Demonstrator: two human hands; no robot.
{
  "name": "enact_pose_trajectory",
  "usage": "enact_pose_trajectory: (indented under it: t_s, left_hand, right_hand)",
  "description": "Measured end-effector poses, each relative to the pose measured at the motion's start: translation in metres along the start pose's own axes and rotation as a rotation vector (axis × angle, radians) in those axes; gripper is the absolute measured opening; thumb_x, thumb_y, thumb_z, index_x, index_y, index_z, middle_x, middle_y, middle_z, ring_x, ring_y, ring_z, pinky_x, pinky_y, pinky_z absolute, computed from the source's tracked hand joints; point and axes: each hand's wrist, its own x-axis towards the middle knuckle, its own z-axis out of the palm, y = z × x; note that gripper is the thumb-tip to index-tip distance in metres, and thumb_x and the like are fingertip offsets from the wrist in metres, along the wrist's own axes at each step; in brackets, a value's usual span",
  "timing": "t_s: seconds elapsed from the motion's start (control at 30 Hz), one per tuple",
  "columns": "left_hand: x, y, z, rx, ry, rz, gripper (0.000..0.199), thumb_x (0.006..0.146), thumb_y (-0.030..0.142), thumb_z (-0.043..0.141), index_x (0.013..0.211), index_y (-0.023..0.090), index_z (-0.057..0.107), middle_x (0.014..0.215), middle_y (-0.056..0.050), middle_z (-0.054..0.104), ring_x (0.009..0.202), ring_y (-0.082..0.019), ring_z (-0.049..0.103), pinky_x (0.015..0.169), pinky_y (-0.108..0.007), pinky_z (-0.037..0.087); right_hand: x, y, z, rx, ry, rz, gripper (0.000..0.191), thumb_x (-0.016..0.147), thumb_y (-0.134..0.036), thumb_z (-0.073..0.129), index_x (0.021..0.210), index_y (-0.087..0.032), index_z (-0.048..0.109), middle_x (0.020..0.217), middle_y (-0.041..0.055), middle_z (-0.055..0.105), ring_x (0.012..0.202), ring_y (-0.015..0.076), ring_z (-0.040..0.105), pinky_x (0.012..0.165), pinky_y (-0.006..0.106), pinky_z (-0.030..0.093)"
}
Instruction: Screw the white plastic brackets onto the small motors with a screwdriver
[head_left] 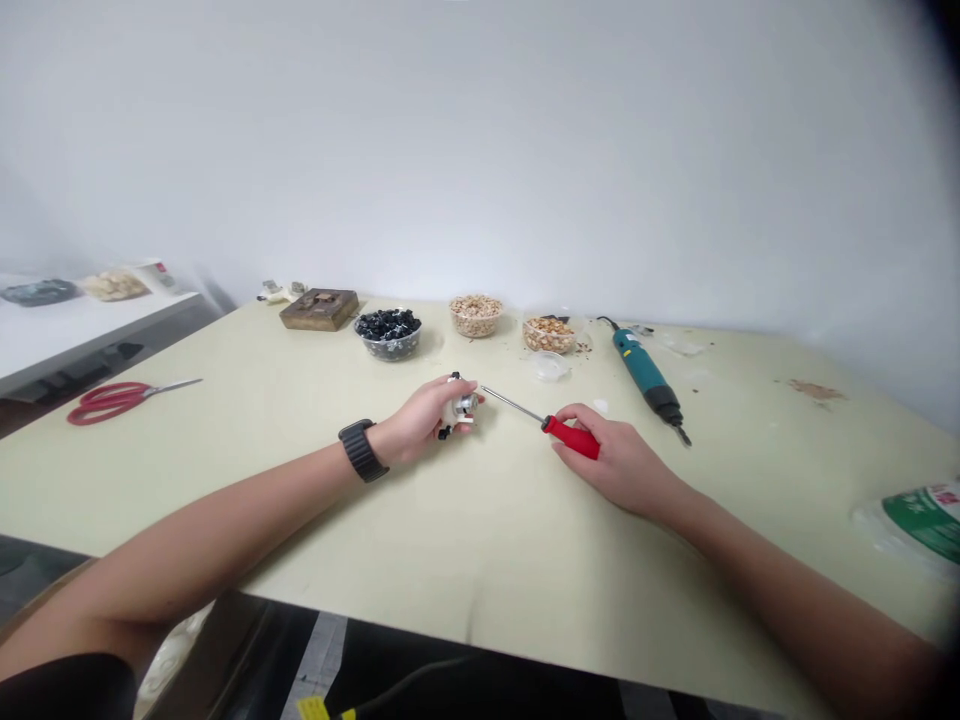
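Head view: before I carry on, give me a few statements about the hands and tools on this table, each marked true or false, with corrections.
1. The right hand holds the red screwdriver. True.
2. The black wrist strap is worn on the right. False: it is worn on the left.
3. The left hand holds a small white-and-black part. True.
4. The scissors lie at the right end of the table. False: they lie toward its left end.
5. The teal power tool lies farther back than the right hand. True.
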Motion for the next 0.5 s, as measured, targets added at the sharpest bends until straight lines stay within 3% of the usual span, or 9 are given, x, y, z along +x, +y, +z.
enact_pose_trajectory:
  t_s: [0.27, 0.5]
  left_hand:
    - [-0.0010, 0.0003, 0.0008, 0.001, -0.008, 0.009, 0.022, 0.091, 0.033, 0.076, 0.096, 0.013, 0.070, 0.106, -0.011, 0.069, 0.080, -0.015, 0.061, 0.062, -0.027, 0.052]
    - [-0.0023, 0.0012, 0.0020, 0.015, 0.028, 0.001, 0.022, 0.090, 0.033, 0.076, 0.098, 0.015, 0.066, 0.108, -0.012, 0.069, 0.081, -0.016, 0.062, 0.060, -0.026, 0.050]
  right_hand:
    - [-0.0012, -0.0024, -0.0014, 0.008, -0.012, 0.008, 0.028, 0.096, -0.043, 0.060, 0.120, -0.028, 0.060, 0.099, 0.0018, 0.071, 0.076, 0.0176, 0.063, 0.067, 0.029, 0.045]
    - [-0.0010, -0.0007, -0.0003, -0.008, 0.003, 0.029, 0.025, 0.096, -0.045, 0.060, 0.113, -0.027, 0.058, 0.089, 0.0006, 0.068, 0.071, 0.0173, 0.060, 0.063, 0.029, 0.043]
